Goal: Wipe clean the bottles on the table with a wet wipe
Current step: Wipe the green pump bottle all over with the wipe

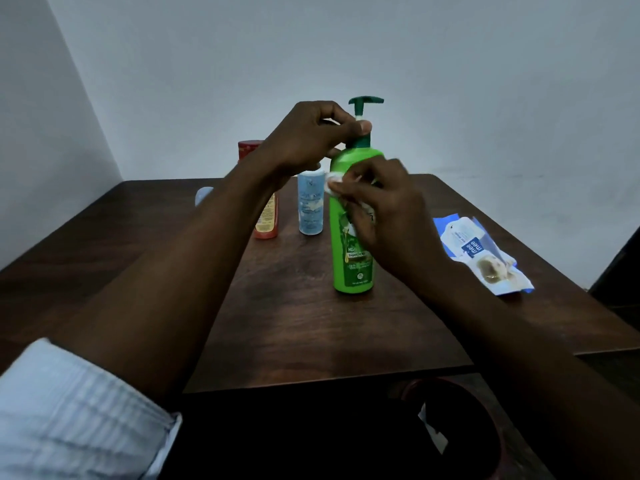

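Upright green bottle (349, 251): left hand (308, 136) grips pump neck, right hand (384, 209) pinches wipe (334, 183) to shoulder. Left of it blue bottle (310, 206), red bottle (266, 220); right, pack (481, 251).

Wall (450, 81), plain, pale grey, far side and left; bin (450, 384), round, dark red, on the floor, near right; white scrap (433, 431) inside it; dark shape (620, 271), right edge, unidentifiable.
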{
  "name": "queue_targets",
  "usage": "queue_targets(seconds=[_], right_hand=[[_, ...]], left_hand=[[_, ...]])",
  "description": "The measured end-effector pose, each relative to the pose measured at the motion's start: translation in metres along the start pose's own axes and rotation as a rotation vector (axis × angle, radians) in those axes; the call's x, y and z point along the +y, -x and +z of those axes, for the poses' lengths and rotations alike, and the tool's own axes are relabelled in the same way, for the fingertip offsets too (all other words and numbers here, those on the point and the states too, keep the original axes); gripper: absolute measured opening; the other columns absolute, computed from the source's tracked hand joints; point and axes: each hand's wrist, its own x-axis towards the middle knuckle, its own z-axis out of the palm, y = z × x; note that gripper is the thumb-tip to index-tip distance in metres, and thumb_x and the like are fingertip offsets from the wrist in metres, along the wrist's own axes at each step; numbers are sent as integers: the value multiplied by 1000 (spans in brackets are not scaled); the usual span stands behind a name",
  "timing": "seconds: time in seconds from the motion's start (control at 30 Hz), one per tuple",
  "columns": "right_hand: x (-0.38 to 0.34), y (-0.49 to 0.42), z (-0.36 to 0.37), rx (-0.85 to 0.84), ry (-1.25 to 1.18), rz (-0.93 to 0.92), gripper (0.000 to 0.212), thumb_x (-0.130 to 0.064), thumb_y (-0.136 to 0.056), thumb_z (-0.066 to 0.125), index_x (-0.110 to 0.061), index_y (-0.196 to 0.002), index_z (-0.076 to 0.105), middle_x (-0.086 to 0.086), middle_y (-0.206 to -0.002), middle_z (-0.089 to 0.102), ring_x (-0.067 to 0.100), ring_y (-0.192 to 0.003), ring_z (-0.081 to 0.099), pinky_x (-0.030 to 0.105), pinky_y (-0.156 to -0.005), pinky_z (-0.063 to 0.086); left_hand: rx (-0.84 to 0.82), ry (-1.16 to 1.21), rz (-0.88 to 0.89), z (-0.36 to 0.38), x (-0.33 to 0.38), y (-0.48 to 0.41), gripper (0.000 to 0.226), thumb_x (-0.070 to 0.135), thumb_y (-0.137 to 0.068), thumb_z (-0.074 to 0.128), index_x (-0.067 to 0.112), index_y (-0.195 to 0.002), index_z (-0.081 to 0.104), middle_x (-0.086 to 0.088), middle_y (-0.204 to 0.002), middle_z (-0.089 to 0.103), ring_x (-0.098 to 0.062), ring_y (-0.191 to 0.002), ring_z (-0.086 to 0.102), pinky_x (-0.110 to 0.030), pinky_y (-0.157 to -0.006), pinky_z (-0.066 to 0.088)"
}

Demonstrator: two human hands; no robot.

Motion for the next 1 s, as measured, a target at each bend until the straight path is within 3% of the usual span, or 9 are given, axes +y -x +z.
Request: queue_targets(seconds=[0.17,0.27,0.37,0.53,0.63,0.77,0.87,1.0], right_hand=[[1,33,15,-167,53,-84,19,-6,-88,67,-7,-105,75,13,-102,62,31,-89,59,38,-69,52],[-2,56,15,-295,89,-129,24,-14,-90,55,-8,-103,74,12,-103,61,30,-87,58,37,-67,52],[-3,75,15,-376,85,-117,23,-16,-88,58,-11,-105,74,9,-103,59,28,-85,57,38,-63,52],[-6,91,13,-442,50,-111,26,-19,-88,54,-17,-103,75,5,-103,57,26,-86,59,38,-60,55],[-2,92,10,-384,-39,7,21,-16,-88,61,-18,-101,78,5,-101,63,23,-78,64,32,-60,55],[2,93,5,-260,-211,229,14,-11,-86,71,-15,-96,80,0,-100,65,9,-89,64,19,-79,51],[2,93,1,-216,-284,398,14,-10,-86,75,-20,-95,79,-11,-97,66,1,-94,63,13,-77,51],[1,88,-5,-151,-317,615,17,-20,-82,81,-32,-93,78,-17,-92,67,-3,-90,65,14,-76,49]], left_hand=[[-22,51,-26,4,-6,-7,17,47,-90,70,30,-88,68,5,-94,72,-14,-78,62,-42,-82,54],[-35,35,-26,8,-8,-12,28,47,-93,65,19,-94,70,5,-90,64,-17,-80,58,-41,-78,54],[-31,27,-33,11,-11,-17,38,47,-95,61,10,-105,68,4,-92,61,-18,-82,59,-45,-80,57],[9,22,-49,13,-15,-21,40,41,-101,54,5,-116,62,-2,-92,58,-18,-78,60,-40,-73,58],[65,39,-89,18,-24,-20,40,45,-102,47,9,-116,58,-2,-93,57,-19,-80,57,-43,-78,56],[188,145,-72,28,-37,-13,33,42,-106,38,18,-113,60,3,-93,59,-14,-81,56,-34,-76,49],[296,344,-89,31,-45,-11,28,33,-107,39,20,-109,64,-7,-107,68,-16,-87,65,-40,-83,57],[396,601,-184,26,-51,-5,23,28,-106,44,13,-107,62,-9,-92,71,-20,-75,67,-37,-72,57]])
